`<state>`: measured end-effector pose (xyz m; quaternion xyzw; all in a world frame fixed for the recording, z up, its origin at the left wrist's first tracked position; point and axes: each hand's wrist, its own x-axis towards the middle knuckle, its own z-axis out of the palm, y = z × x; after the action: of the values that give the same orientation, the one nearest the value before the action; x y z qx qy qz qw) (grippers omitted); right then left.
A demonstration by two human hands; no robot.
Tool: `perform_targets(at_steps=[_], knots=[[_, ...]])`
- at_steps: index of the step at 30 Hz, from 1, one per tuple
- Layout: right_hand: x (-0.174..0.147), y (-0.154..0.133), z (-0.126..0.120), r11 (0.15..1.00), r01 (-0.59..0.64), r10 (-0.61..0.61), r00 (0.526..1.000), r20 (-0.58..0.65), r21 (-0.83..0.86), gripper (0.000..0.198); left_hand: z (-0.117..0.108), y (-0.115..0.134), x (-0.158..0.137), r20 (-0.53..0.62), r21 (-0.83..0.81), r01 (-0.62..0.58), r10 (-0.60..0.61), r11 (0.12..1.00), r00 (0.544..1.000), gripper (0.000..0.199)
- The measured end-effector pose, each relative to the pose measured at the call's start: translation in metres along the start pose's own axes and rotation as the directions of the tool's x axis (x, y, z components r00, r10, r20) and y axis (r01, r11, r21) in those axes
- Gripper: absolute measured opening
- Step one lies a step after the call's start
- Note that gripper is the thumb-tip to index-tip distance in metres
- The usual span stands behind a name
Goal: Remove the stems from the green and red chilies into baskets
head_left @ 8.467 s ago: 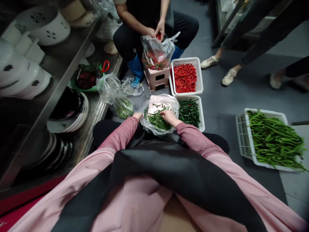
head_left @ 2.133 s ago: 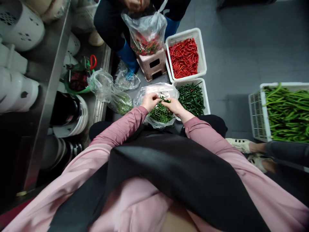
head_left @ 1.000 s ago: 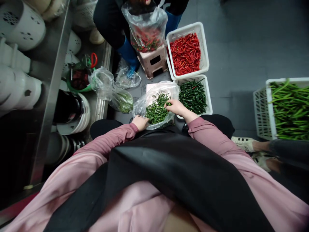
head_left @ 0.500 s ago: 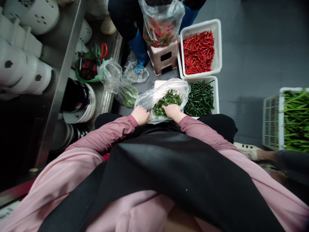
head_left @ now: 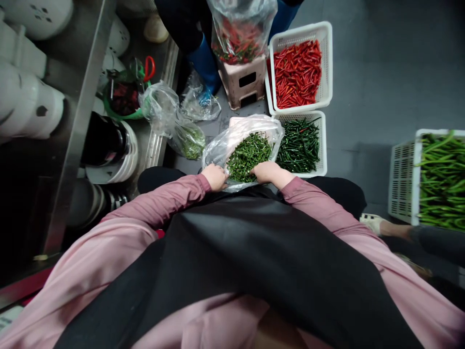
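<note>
A clear plastic bag point(head_left: 218, 144) lies spread wide before my knees, holding a heap of thin green chilies or stems point(head_left: 249, 154). My left hand point(head_left: 215, 177) is closed on the bag's near left edge. At the heap's near right side, my right hand point(head_left: 268, 172) has its fingers pinched together at the green pieces; what sits between the fingertips is too small to make out. Just right of the bag stands a white basket point(head_left: 322, 140) of dark green chilies point(head_left: 298, 145).
Beyond it are a basket of red chilies point(head_left: 298, 75), a stool point(head_left: 241, 80) with a bag of red chilies point(head_left: 240, 41), and another person's blue boots point(head_left: 204, 63). Left are a knotted bag point(head_left: 192, 140) and metal shelf point(head_left: 78, 116). Right stand a green vegetable basket point(head_left: 401, 179) and someone's foot point(head_left: 372, 223).
My right hand has drawn back from the heap's middle to its near right side, uncovering more green pieces. My left hand has shifted slightly right along the bag edge. The view has turned slightly.
</note>
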<state>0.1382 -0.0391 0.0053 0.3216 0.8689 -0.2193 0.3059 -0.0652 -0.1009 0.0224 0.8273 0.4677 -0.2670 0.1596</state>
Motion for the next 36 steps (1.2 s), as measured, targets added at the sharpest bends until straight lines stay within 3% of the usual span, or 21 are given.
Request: perform_targets(at_steps=[3, 7, 11, 14, 16, 18, 21, 22, 23, 25, 28, 32, 36], knots=[[-0.009, 0.001, -0.002, 1.0, -0.004, 0.002, 0.997, 0.083, 0.028, 0.05, -0.002, 0.002, 0.008, 0.019, 0.001, 0.031, -0.031, 1.0, 0.999, 0.041], [-0.017, 0.003, 0.008, 1.0, -0.003, -0.002, 0.987, 0.163, 0.028, 0.052, 0.0, 0.012, 0.01, 0.039, -0.042, -0.098, 0.1, 0.994, 0.994, 0.054], [-0.022, 0.005, 0.03, 0.996, -0.084, 0.081, 0.986, 0.146, 0.014, 0.035, 0.012, 0.027, 0.008, 0.156, -0.021, -0.149, 0.151, 0.989, 0.976, 0.044], [-0.029, 0.008, 0.034, 0.994, -0.091, 0.087, 0.994, 0.072, 0.054, 0.032, 0.01, 0.027, 0.008, 0.158, -0.026, -0.17, 0.172, 0.985, 0.972, 0.034], [-0.038, 0.014, 0.025, 0.99, -0.119, 0.123, 0.991, -0.048, 0.078, 0.03, -0.006, 0.016, 0.008, 0.095, -0.029, -0.129, 0.131, 0.991, 0.987, 0.027], [-0.051, 0.022, 0.008, 0.978, -0.184, 0.204, 0.949, -0.239, 0.103, 0.03, -0.032, -0.002, 0.006, -0.08, -0.05, -0.054, 0.05, 0.997, 0.996, 0.024], [-0.071, 0.032, -0.016, 0.951, -0.281, 0.306, 0.821, -0.482, 0.125, 0.033, -0.071, -0.022, -0.005, -0.371, -0.083, -0.02, -0.012, 0.996, 0.928, 0.026], [-0.075, 0.032, -0.019, 0.953, -0.281, 0.3, 0.808, -0.507, 0.116, 0.033, -0.078, -0.024, -0.01, -0.41, -0.067, -0.033, 0.003, 0.997, 0.912, 0.026], [-0.078, 0.031, -0.02, 0.959, -0.265, 0.278, 0.822, -0.497, 0.098, 0.033, -0.081, -0.022, -0.015, -0.41, -0.037, -0.053, 0.033, 0.998, 0.912, 0.026], [-0.079, 0.024, -0.014, 0.979, -0.197, 0.2, 0.896, -0.396, 0.05, 0.03, -0.073, -0.014, -0.022, -0.332, 0.03, -0.099, 0.103, 0.995, 0.938, 0.025], [-0.072, 0.006, 0.005, 0.997, -0.083, 0.081, 0.968, -0.236, 0.003, 0.029, -0.043, 0.001, -0.025, -0.181, 0.094, -0.121, 0.137, 0.988, 0.974, 0.026], [-0.065, -0.01, 0.021, 0.999, -0.035, 0.035, 0.982, -0.185, 0.004, 0.032, -0.012, 0.007, -0.024, -0.081, 0.109, -0.094, 0.103, 0.99, 0.991, 0.029], [-0.065, -0.009, 0.021, 0.999, -0.042, 0.041, 0.988, -0.151, -0.001, 0.033, -0.007, 0.009, -0.023, -0.016, 0.071, -0.181, 0.182, 0.981, 0.983, 0.034]])
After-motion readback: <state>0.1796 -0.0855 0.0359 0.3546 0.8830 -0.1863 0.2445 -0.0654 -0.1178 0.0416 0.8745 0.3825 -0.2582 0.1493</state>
